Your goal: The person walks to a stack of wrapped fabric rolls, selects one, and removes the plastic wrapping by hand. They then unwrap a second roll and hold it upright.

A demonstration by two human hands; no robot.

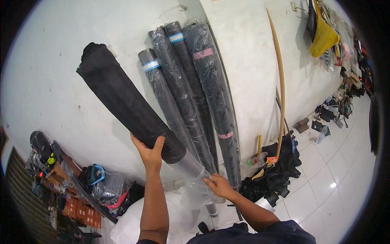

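A thick roll of black fabric (122, 97) leans at a slant, its ragged top end up and to the left. My left hand (150, 153) wraps round its lower part, thumb across the front. Clear plastic film (190, 166) covers the roll's bottom end and hangs loose in folds. Lower right of there, my right hand (222, 187) pinches the edge of that plastic film with closed fingers. Just behind, several plastic-wrapped dark rolls (177, 77) stand against the white wall, banded with blue-white or pink tape.
A large white sack (134, 215) lies beneath my left arm. Boxes and bagged goods (83, 213) crowd the lower left. Black scraps (270, 183) heap on the tiled floor beside a tall curved wooden strip (280, 81). A yellow bag (325, 38) hangs at the upper right.
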